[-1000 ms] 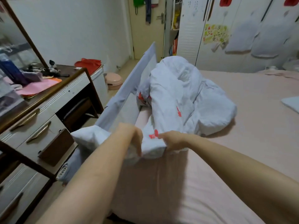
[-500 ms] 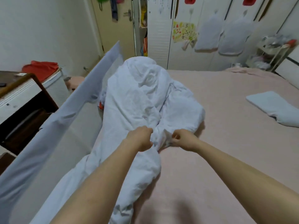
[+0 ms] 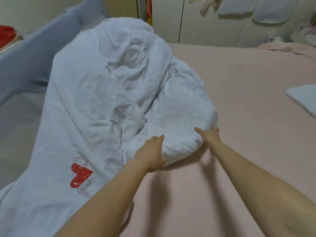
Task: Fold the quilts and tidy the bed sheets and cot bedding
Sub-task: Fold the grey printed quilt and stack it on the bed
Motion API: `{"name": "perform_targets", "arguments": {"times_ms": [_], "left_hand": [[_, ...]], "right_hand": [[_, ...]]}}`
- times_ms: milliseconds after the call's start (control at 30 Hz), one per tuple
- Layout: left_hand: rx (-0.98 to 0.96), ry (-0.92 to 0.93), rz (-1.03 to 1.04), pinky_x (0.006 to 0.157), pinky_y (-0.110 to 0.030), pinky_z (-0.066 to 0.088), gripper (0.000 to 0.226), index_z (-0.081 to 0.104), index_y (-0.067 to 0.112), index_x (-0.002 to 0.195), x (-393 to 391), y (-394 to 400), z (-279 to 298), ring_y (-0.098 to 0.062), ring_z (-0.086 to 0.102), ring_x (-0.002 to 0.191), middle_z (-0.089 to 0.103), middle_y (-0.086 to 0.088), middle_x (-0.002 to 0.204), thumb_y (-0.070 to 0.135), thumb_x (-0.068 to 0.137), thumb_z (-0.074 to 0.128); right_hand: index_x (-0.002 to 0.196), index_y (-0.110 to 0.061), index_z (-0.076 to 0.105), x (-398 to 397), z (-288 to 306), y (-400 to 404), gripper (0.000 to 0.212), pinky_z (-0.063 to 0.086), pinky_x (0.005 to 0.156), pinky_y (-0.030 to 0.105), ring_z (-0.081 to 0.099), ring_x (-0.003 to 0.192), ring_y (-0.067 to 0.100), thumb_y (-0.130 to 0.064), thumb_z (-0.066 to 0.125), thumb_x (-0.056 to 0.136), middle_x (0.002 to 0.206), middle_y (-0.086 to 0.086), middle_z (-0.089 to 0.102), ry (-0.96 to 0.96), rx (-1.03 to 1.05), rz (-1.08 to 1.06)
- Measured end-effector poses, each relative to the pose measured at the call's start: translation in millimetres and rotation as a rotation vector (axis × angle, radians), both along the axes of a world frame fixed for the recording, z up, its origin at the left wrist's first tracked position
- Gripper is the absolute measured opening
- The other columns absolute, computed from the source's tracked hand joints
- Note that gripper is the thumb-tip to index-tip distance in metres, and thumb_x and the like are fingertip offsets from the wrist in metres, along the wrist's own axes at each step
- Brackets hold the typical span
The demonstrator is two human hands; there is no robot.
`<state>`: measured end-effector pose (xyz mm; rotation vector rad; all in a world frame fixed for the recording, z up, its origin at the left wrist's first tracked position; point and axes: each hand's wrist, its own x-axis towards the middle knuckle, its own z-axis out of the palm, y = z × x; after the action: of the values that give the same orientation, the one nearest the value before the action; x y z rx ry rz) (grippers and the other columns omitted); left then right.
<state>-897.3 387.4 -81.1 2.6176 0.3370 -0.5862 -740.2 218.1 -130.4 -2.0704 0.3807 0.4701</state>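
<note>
My left hand and right hand lie spread against the near bulge of the crumpled white quilt with a red heart print, heaped on the pink bed sheet; pushing the bulge could bunch it tighter. Left of the quilt, a grey cot rail

Both bare forearms reach forward from the lower edge of the view, roughly parallel and a little apart. The left hand lies palm down with its fingers straight and pointing ahead, thumb tucked low at the near side. The right hand is further forward, thumb stretched out to the left, its other fingers hidden from view.
</note>
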Motion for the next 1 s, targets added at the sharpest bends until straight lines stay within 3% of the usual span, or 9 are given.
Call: {"name": "perform_targets", "arguments": {"times_ms": [133,233,333,400,533,700,833,933,1000], "left_hand": [[-0.064,0.033,0.063,0.114,-0.041,0.027,0.085,0.005,0.017,0.154,16,-1,-23,-0.026,0.026,0.140,0.016,-0.007,0.157,0.028,0.088,0.058],[-0.118,-0.013,0.116,0.118,-0.038,0.019,0.082,0.010,0.016,0.153,17,-5,-30,-0.023,0.025,0.141,0.020,-0.006,0.156,0.031,0.090,0.059],[-0.450,-0.089,0.401,0.102,-0.023,0.033,0.072,0.028,0.021,0.150,12,-11,-21,-0.017,0.035,0.136,0.031,0.001,0.152,0.040,0.090,0.062],[-0.766,-0.136,0.730,0.082,-0.022,0.045,0.054,0.048,0.022,0.134,9,-9,0,-0.011,0.051,0.116,0.047,0.004,0.141,0.051,0.089,0.058],[-1.156,-0.137,1.155,0.082,-0.039,0.050,0.070,0.053,0.023,0.124,3,14,52,-0.021,0.059,0.104,0.059,-0.001,0.119,0.073,0.074,0.058],[-0.877,0.062,0.943,0.085,-0.044,0.054,0.104,0.046,0.021,0.136,-28,4,125,-0.027,0.062,0.103,0.060,-0.006,0.124,0.073,0.052,0.077],[-0.361,0.101,0.636,0.069,-0.023,0.046,0.057,0.054,0.003,0.123,-85,-23,152,-0.020,0.059,0.087,0.062,-0.009,0.110,0.044,0.086,0.067],[-0.439,-0.085,0.727,0.072,-0.031,0.046,0.041,0.048,0.002,0.103,-121,-36,168,-0.025,0.056,0.090,0.054,-0.008,0.095,0.031,0.085,0.070],[-0.526,-0.183,0.715,0.066,-0.029,0.049,0.032,0.048,0.002,0.097,-140,-44,193,-0.024,0.059,0.087,0.059,-0.012,0.099,0.026,0.086,0.067]], "right_hand": [[0.147,0.000,0.018,32,-40,12,0.097,0.041,0.105,0.039,0.046,0.129,0.028,-0.029,0.079,0.078,0.147,0.015,0.037,0.102,0.398,-0.351],[0.146,-0.002,0.026,47,-49,19,0.080,0.045,0.099,0.049,0.051,0.124,0.032,-0.008,0.073,0.081,0.144,0.016,0.043,0.097,0.507,-0.410],[0.134,-0.003,0.049,31,-30,35,0.047,0.049,0.094,0.043,0.059,0.112,0.029,0.000,0.059,0.088,0.128,0.013,0.058,-0.020,0.496,-0.174],[0.124,-0.002,0.058,-4,-2,45,0.034,0.048,0.098,0.040,0.060,0.111,0.028,-0.002,0.056,0.090,0.120,0.012,0.064,-0.120,0.472,0.089],[0.090,-0.007,0.068,-87,71,44,0.010,0.049,0.074,0.019,0.061,0.086,0.008,-0.003,0.060,0.089,0.085,-0.003,0.068,-0.285,0.456,0.529],[0.059,-0.010,0.047,-189,148,15,0.029,0.040,0.062,0.030,0.045,0.064,0.003,0.006,0.045,0.083,0.064,-0.008,0.049,-0.299,0.399,0.974],[0.060,-0.022,0.043,-266,187,-2,0.040,0.037,0.065,0.019,0.043,0.063,-0.002,0.009,0.047,0.084,0.063,-0.016,0.045,-0.229,0.369,1.035],[0.084,-0.011,0.064,-294,204,-30,0.006,0.047,0.079,0.025,0.056,0.083,0.009,-0.013,0.064,0.090,0.084,0.003,0.062,-0.014,0.401,1.065],[0.085,-0.015,0.073,-297,217,-60,0.016,0.051,0.086,0.028,0.064,0.088,0.015,-0.026,0.063,0.092,0.092,0.007,0.069,0.190,0.558,0.876]]}}
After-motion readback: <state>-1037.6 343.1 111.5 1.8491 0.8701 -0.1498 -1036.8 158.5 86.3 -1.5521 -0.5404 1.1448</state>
